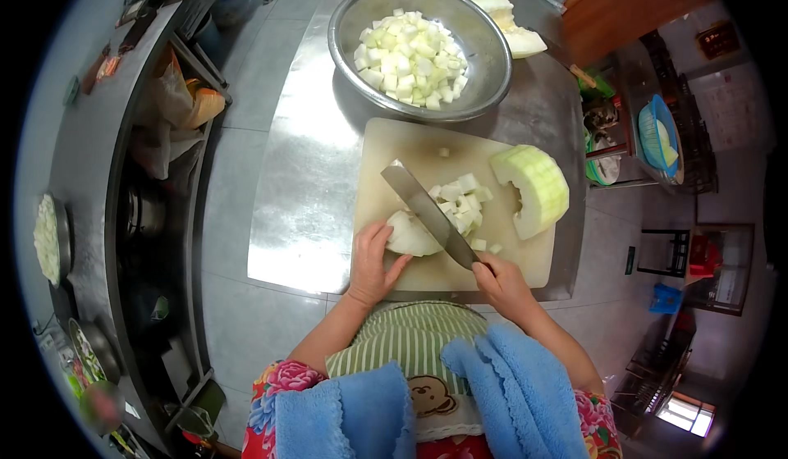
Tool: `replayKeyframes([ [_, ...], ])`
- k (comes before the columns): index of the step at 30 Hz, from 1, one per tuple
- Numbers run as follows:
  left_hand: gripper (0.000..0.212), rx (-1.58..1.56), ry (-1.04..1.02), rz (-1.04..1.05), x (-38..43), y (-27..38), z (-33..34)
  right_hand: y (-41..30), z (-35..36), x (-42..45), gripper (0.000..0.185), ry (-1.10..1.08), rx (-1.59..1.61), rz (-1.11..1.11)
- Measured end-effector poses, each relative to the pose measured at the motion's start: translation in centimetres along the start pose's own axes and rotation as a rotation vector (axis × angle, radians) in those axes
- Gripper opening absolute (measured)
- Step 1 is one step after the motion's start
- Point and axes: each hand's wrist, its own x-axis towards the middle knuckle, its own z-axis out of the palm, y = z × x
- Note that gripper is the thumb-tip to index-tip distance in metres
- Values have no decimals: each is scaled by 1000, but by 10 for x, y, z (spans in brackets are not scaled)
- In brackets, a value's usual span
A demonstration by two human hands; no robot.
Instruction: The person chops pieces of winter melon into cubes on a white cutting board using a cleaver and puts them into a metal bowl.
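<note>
My right hand point(503, 283) grips the handle of a kitchen knife point(428, 213), its broad blade slanting up and left over the cutting board point(394, 151). Under my left hand point(374, 262) lies a pale piece of peeled melon or gourd point(409, 235), with fingers on its left side and thumb at its near edge. The blade passes along this piece's right side; whether it touches cannot be told. Cut cubes point(462, 200) are heaped just right of the blade. A larger curved chunk point(538, 188), hollow in the middle, rests on the board's right part.
Beyond the board, a steel bowl point(486, 93) holds many pale cubes on the steel table point(295, 213). More gourd pieces point(520, 34) lie behind it. A steel counter point(92, 151) with pans runs along the left. At right, a blue basket point(649, 130) sits on a stand.
</note>
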Motion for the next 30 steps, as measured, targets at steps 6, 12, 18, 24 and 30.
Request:
replayKeyframes([
  [6,60,-6,13,-19,2,0,1,-15,-14,-19,27,-65,-84,35],
  [12,55,-36,3,-47,4,1,0,-7,-4,-19,27,-89,-266,69],
  [18,50,-59,-3,-61,5,1,-3,-6,11,-10,25,-66,-257,35],
  [24,50,-46,2,-48,4,0,-1,13,34,22,29,-78,-159,1],
  [30,52,-32,10,-43,3,-2,0,20,16,38,33,-157,159,160],
])
